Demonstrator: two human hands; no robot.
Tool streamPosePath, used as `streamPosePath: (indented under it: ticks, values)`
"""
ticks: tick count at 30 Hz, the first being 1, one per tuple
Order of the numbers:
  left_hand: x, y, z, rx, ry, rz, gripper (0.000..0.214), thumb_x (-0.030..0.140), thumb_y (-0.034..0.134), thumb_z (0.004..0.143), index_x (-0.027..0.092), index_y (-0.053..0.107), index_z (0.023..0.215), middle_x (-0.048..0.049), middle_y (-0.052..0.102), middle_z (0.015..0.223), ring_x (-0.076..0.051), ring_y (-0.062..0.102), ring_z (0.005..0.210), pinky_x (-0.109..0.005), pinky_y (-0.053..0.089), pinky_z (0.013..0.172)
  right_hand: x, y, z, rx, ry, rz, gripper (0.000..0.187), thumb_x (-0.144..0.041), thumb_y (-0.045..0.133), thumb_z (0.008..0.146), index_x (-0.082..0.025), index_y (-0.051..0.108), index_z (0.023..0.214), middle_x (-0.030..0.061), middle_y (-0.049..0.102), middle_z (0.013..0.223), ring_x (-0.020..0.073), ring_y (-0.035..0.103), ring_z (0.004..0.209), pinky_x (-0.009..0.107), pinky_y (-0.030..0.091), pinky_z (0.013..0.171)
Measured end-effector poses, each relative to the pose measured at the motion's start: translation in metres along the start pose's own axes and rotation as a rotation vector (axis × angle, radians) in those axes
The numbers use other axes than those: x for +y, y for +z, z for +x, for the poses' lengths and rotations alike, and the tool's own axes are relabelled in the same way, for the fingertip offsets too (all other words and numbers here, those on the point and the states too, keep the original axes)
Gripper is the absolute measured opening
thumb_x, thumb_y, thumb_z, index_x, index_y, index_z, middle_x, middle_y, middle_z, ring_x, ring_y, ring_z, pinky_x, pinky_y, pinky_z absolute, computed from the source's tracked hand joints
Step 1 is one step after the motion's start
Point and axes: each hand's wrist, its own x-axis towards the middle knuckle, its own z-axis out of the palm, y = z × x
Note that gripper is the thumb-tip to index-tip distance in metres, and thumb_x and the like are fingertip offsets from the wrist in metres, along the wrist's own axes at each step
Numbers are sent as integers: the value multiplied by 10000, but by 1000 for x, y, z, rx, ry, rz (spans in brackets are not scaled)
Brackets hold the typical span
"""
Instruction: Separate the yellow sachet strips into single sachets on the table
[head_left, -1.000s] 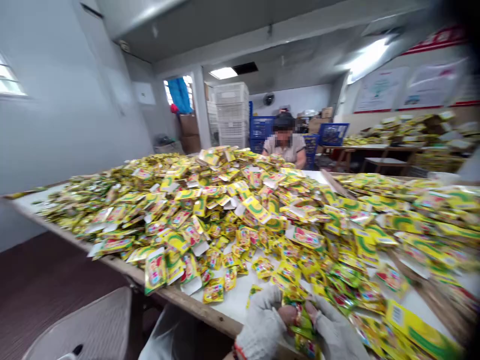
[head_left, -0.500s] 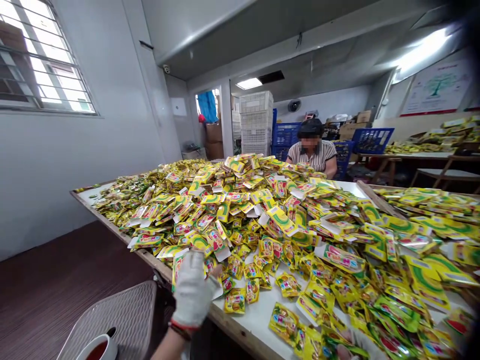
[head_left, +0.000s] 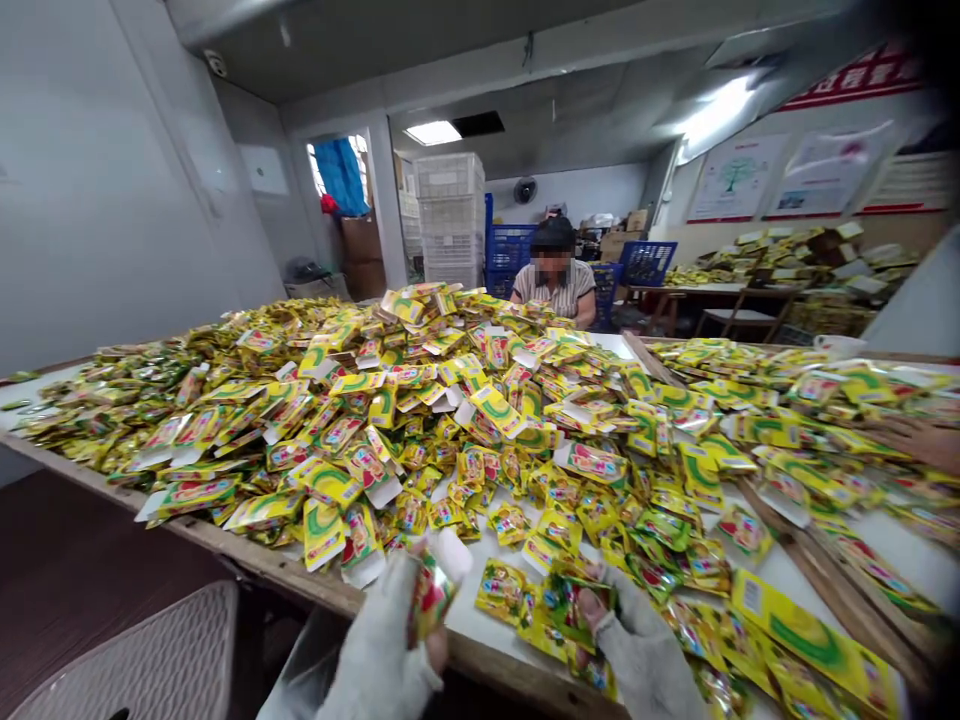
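Note:
My left hand (head_left: pixel 375 640), in a white glove with bare fingertips, grips a small yellow carton (head_left: pixel 433 595) with a watermelon picture. The carton stands tilted up over the table's front edge, its white flap raised. Further right, my gloved right hand (head_left: pixel 645 640) has its thumb pressed on a shiny green and yellow sachet (head_left: pixel 566 608); whether more sachets lie under it I cannot tell. Loose yellow sachets (head_left: pixel 501 590) lie between the hands. Behind them rises a heap of flattened-looking cartons (head_left: pixel 360 380).
A wooden rim (head_left: pixel 255 560) edges the white table, and a wooden divider (head_left: pixel 817 570) crosses it at right. Another person's hand (head_left: pixel 915 440) reaches over cartons at far right. One person (head_left: pixel 555 280) sits opposite. A grey chair (head_left: pixel 150 660) stands at lower left.
My left hand has come away from the heap's front edge and now holds a carton upright nearer my right hand. My right hand has come into fuller view with a sachet. The view has turned right.

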Motion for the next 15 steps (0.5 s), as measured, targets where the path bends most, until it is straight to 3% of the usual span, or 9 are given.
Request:
streamPosePath:
  ticks: [3, 5, 9, 12, 15]
  values:
    - [19, 46, -2, -116, 153, 14, 733, 312, 694, 666, 239, 463, 1357, -138, 513, 1361, -350, 466, 1269, -427, 417, 1054, -18, -2, -2, 51, -163, -160, 464, -589, 598, 750, -207, 640, 1010, 91, 726, 991, 238, 686, 818, 316, 593, 683]
    - [24, 64, -2, -118, 258, 100, 677, 254, 669, 667, 234, 499, 1322, -141, 516, 1359, -346, 499, 1236, -439, 459, 1006, -26, -9, -3, 56, -225, -314, 395, -542, 597, 760, -202, 669, 947, 81, 733, 924, 240, 675, 833, 312, 568, 733]
    - [30, 74, -2, -91, 443, 300, 703, 157, 619, 587, 215, 518, 1280, -131, 547, 1328, -328, 561, 1154, -429, 508, 934, -34, -24, -6, -95, -226, -653, 217, -381, 560, 802, -202, 680, 805, 34, 691, 747, 197, 621, 711, 280, 496, 670]
    - [37, 77, -3, -125, 578, 371, 715, 149, 609, 542, 218, 547, 1251, -123, 592, 1278, -333, 585, 1109, -438, 515, 921, -38, -27, -8, -201, -225, -842, 160, -299, 550, 797, -202, 671, 755, 28, 678, 746, 184, 598, 715, 272, 450, 679]
    - [44, 80, -4, -166, 569, 394, 699, 153, 598, 535, 201, 573, 1232, -137, 597, 1266, -341, 587, 1093, -448, 517, 914, -42, -23, -10, -219, -221, -895, 148, -285, 555, 794, -202, 675, 766, 51, 691, 826, 199, 606, 789, 281, 436, 731]
